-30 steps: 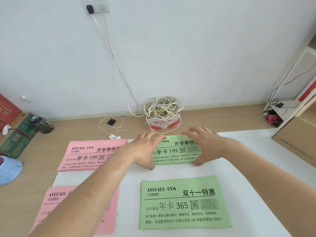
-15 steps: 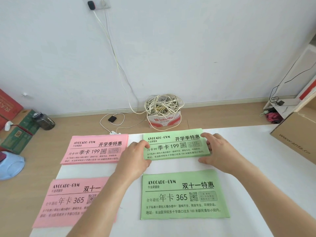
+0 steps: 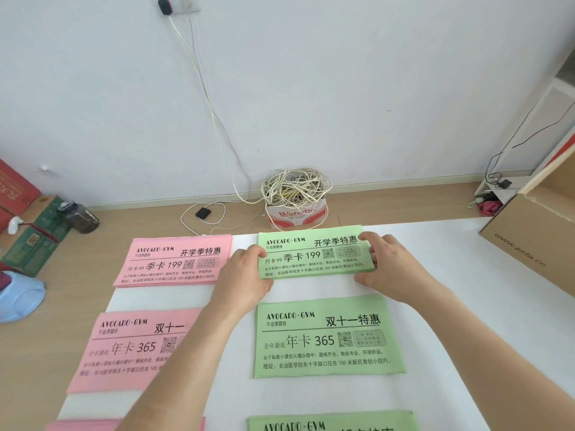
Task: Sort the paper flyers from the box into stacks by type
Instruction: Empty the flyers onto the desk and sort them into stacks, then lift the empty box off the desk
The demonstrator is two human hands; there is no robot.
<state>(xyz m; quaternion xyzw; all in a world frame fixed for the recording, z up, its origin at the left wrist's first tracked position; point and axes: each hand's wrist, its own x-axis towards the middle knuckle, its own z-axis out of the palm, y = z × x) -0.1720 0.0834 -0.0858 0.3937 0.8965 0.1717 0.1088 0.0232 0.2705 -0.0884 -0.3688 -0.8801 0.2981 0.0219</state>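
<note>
as your left hand (image 3: 245,272) and right hand (image 3: 395,269) pinched the green stack (image 3: 311,256) at the sheet's (image 3: 451,250) far edge, seemingly squaring it, a gentle release was due.

Plain white wall (image 3: 342,88) meets light wooden floor (image 3: 140,219), with a white shelf unit (image 3: 553,126) at right.

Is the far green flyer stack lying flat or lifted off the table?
Flat: the far green stack lies on the white sheet, with the left hand and right hand holding its ends.
</note>
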